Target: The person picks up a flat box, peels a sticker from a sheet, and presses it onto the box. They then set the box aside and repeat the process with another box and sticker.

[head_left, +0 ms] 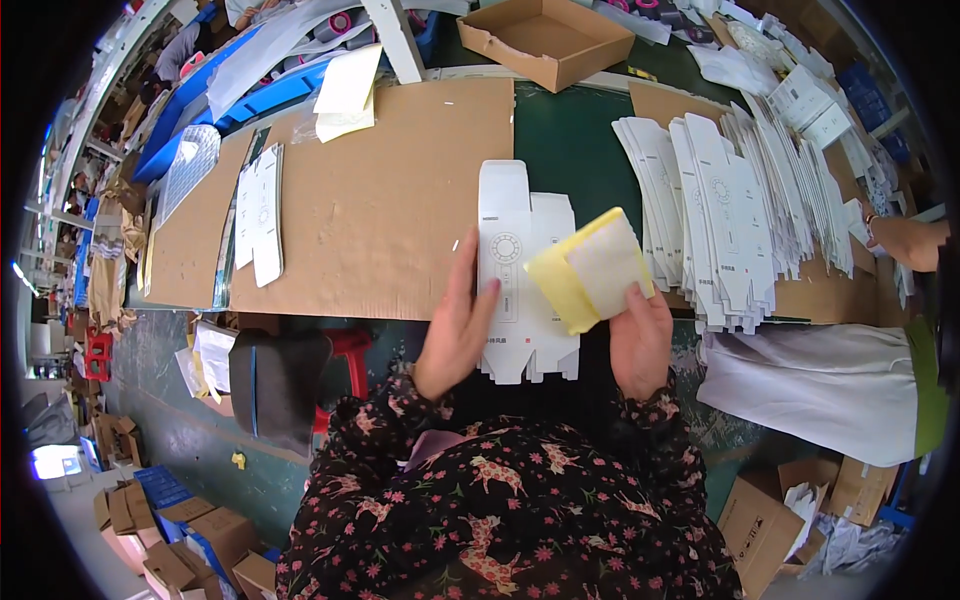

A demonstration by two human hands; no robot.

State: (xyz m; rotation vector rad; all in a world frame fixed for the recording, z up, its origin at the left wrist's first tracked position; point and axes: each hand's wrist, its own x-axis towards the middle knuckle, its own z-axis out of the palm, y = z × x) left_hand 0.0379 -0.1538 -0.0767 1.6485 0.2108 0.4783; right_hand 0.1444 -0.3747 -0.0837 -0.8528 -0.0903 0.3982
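On the flat white carton blank (520,280), left hand (455,335) spread flat, right hand (640,335) gripping yellow-backed sheet (590,270)

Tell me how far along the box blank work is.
Done: hard to tell; two flat white blanks lie apart on the brown cardboard sheet to the left. In hand: the left hand presses one flat white blank at the table edge, while the right hand holds a yellow and white sheet over it. Left: a large fanned stack of blanks waits on the right.
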